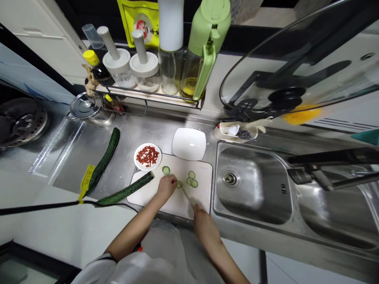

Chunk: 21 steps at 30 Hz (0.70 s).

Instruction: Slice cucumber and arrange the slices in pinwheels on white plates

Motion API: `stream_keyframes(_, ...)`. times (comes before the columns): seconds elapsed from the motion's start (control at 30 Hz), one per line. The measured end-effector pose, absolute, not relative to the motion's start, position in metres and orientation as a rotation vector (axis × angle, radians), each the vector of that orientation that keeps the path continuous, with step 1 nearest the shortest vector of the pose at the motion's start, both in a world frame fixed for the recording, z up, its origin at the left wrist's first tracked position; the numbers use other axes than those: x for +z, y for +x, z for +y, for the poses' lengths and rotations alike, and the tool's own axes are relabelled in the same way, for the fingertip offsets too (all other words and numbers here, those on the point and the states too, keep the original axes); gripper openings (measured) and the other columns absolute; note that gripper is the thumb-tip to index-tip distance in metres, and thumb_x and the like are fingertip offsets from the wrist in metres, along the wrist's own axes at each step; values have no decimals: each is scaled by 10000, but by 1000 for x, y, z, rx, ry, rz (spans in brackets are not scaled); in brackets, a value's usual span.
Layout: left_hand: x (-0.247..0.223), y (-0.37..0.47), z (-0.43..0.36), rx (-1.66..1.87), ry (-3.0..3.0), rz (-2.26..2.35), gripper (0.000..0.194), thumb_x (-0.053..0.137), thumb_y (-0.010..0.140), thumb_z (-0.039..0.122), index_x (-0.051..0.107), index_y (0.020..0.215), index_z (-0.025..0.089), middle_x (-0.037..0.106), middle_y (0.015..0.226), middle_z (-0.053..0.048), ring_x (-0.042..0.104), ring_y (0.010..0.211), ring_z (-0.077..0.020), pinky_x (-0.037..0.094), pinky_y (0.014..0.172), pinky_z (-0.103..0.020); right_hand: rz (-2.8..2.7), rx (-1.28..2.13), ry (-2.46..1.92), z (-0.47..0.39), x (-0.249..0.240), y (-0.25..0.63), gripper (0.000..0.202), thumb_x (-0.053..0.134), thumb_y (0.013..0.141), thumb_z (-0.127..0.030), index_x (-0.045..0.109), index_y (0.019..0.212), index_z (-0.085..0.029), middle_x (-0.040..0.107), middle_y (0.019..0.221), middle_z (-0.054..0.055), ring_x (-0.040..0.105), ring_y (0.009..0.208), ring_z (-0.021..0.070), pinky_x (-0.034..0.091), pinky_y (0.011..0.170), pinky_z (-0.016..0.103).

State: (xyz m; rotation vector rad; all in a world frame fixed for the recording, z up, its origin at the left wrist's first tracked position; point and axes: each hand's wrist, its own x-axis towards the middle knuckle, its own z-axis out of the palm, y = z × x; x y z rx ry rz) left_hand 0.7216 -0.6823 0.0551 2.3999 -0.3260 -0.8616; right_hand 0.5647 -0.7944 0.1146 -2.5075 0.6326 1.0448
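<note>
My right hand [204, 225] is closed round the handle of a knife [187, 197], its blade slanting up and left across the white cutting board [203, 197]. A thin cucumber slice [179, 184] lies at the blade's far end. My left hand [166, 188] is closed, with its fingertips pinched at the edge of that slice. Several more cucumber slices [192, 174] lie on the board to the right, and another cucumber piece [166, 170] lies above my left hand. A cut cucumber [127, 192] rests over the board's left edge, its pale cut end near my left wrist.
Behind the board stand a plate of chopped red pieces [136, 158] and a white dish [188, 144]. A whole cucumber [107, 157] with a yellow tag lies left. The sink [251, 181] is at right, a lidded pot [102, 118] back left, a condiment rack [166, 96] behind.
</note>
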Motion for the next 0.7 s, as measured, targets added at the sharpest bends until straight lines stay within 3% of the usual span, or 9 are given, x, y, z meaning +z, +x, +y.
stream_keyframes(0.7, 52, 723, -682, -841, 2422, -332, 174, 559, 765, 129, 705, 822, 205, 703, 804, -12, 614, 766, -127, 414, 720, -220, 608, 1128, -2541, -792, 126, 580, 482, 225, 843, 14, 530, 1186, -133, 675, 984, 152, 663, 916, 216, 483, 685, 257)
